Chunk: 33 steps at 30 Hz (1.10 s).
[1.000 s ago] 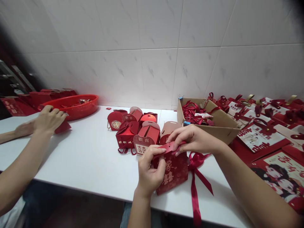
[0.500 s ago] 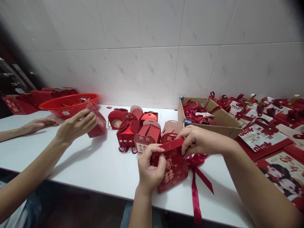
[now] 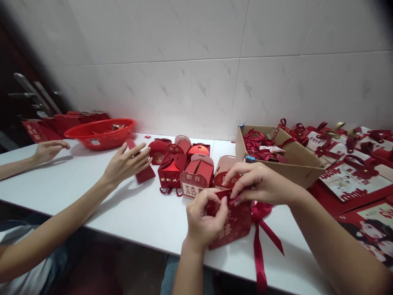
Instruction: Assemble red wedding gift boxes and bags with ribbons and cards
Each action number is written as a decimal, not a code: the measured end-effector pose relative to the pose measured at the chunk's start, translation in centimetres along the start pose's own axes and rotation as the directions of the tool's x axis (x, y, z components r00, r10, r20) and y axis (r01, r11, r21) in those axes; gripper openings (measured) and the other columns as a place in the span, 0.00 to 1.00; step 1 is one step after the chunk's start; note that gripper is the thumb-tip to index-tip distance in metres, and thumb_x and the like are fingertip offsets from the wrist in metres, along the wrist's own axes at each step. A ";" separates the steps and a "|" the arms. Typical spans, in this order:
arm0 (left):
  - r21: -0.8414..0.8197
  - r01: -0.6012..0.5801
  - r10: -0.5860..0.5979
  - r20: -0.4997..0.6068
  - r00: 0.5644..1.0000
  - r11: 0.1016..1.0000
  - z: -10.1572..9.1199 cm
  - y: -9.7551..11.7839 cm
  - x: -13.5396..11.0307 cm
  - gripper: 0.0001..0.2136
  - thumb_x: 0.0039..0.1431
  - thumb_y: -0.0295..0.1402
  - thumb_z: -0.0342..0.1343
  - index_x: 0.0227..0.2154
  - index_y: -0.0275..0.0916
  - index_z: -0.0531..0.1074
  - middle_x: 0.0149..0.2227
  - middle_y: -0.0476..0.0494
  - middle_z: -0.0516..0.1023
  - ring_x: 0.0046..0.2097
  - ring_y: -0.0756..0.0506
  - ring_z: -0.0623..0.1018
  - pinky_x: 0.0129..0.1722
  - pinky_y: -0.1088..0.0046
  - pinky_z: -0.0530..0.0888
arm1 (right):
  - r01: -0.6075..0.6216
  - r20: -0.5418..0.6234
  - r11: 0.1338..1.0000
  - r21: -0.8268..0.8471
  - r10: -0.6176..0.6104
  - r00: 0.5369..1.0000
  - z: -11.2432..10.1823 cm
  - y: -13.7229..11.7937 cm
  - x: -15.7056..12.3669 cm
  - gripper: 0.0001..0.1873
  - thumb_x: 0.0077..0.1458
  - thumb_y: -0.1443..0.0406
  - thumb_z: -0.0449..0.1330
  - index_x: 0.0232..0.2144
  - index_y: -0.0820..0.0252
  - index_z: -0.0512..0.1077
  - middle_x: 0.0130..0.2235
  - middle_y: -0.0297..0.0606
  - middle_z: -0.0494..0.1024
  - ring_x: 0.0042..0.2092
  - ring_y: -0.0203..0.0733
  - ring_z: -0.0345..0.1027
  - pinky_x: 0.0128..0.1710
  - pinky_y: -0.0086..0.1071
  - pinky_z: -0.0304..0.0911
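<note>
A red paper gift box (image 3: pixel 236 223) with gold characters stands at the white table's (image 3: pixel 123 205) front edge. My left hand (image 3: pixel 205 218) is closed on its left side and top flap. My right hand (image 3: pixel 260 183) pinches the top flap from the right. A dark red ribbon (image 3: pixel 259 241) hangs from the box and trails over the table edge. Just behind stands a group of folded red gift boxes (image 3: pixel 192 168).
A co-worker's hand (image 3: pixel 127 163) at the left sets a red box (image 3: pixel 139 167) beside the group; their other hand (image 3: pixel 47 149) rests flat near a red basin (image 3: pixel 100 133). A cardboard box of ribbons (image 3: pixel 276 153) and flat red printed bags (image 3: pixel 353 172) lie right.
My hands pressed the box's top flap down and closed in on it. The co-worker carried a red box from the basin side across to the group of boxes.
</note>
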State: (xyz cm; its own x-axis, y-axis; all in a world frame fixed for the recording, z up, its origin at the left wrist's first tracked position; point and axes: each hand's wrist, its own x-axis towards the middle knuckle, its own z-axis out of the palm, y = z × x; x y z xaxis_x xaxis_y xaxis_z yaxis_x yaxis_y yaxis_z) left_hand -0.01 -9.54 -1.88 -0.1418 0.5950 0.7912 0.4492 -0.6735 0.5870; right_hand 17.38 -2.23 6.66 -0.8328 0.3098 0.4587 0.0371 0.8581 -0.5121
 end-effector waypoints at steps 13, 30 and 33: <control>0.058 -0.113 0.110 0.049 0.993 0.992 -0.7 1.7 -0.5 0.13 0.52 0.19 0.55 0.26 0.41 0.57 0.36 0.47 0.78 0.29 0.52 0.77 0.29 0.78 0.72 | 0.066 -0.060 0.997 0.032 -0.064 0.996 0.1 -0.3 -0.4 0.03 0.54 0.71 0.63 0.30 0.61 0.78 0.33 0.39 0.77 0.37 0.35 0.72 0.38 0.28 0.68; 0.066 -0.182 0.186 -0.050 0.981 0.981 -0.7 2.8 -0.3 0.13 0.52 0.17 0.55 0.25 0.40 0.58 0.32 0.46 0.79 0.35 0.49 0.80 0.31 0.79 0.74 | 0.070 -0.166 0.997 -0.042 -0.076 0.983 0.8 -2.2 -0.3 0.08 0.49 0.77 0.63 0.26 0.62 0.72 0.34 0.37 0.75 0.36 0.33 0.70 0.34 0.26 0.67; 0.075 -0.160 0.165 -0.065 0.984 0.984 -0.6 2.7 -0.4 0.13 0.51 0.17 0.55 0.26 0.40 0.58 0.34 0.46 0.78 0.33 0.51 0.79 0.30 0.80 0.73 | 0.051 -0.183 0.998 -0.042 -0.058 0.981 0.9 -2.4 -0.2 0.07 0.49 0.76 0.63 0.26 0.62 0.71 0.34 0.37 0.75 0.36 0.33 0.70 0.34 0.26 0.67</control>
State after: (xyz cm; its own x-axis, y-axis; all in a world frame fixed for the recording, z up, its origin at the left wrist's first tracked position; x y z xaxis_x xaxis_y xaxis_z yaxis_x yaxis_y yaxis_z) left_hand 0.71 -11.88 -0.48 -0.1223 0.4459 0.8867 0.5313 -0.7252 0.4380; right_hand 16.97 -4.76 7.11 -0.7184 0.3296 0.6126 0.0177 0.8890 -0.4576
